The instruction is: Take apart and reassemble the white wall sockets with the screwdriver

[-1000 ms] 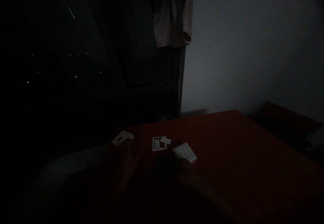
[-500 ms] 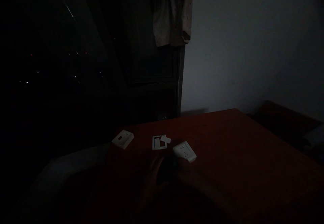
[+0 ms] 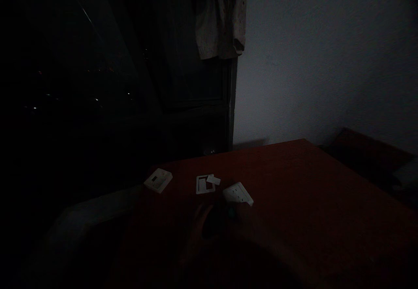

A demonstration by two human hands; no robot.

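In the dim head view, my left hand [image 3: 196, 228] curls around a dark rounded object [image 3: 211, 224] above the near part of the table. My right hand [image 3: 247, 223] is closed at the other side of it, with a faint greenish spot [image 3: 231, 212] by its fingers; what it grips is too dark to name. Just beyond the right hand lies a white socket panel [image 3: 237, 192], its near edge partly covered by that hand. A white switch frame [image 3: 197, 185] rests farther left, with a small white plate [image 3: 214, 180] lying across its right side.
On the reddish table [image 3: 287, 176], a white mounting box [image 3: 160, 179] sits near the left edge. Cloth [image 3: 220, 23] hangs by the dark window at the back. A pale wall [image 3: 310, 62] rises behind the table, and another reddish surface [image 3: 369, 147] stands at right.
My right hand has shifted slightly and covers more of the socket panel's near edge. The greenish spot near its fingers shows more clearly. The white parts stay where they were.
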